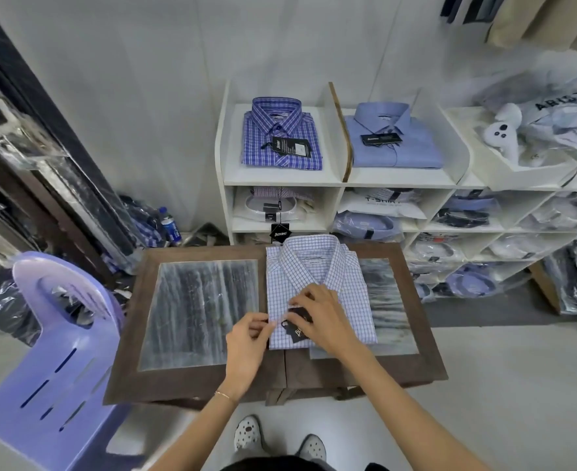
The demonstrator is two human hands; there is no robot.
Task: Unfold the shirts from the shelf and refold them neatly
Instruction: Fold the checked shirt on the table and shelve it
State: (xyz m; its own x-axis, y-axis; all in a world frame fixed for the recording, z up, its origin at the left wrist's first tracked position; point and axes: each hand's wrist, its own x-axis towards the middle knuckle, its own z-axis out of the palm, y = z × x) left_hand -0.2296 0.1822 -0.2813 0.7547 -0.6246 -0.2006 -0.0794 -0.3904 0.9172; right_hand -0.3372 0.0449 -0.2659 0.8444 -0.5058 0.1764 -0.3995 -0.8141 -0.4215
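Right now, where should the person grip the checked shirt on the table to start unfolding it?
Grip the checked shirt by its near bottom edge, from the person's side. It lies folded flat, collar away, and both hands are already there at the tag.

I read "T-SHIRT" on a white packet (382, 203) shelved beyond my right hand (321, 317). "ARIST" marks a bagged garment (565, 100) far to its right.

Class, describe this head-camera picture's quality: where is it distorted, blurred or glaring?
Head view: wide-angle bending bows the shelf unit and wall lines; the plastic-wrapped stock at the right edge smears into blur; the table's glass panel shows streaky reflections; the checked shirt stays sharp.
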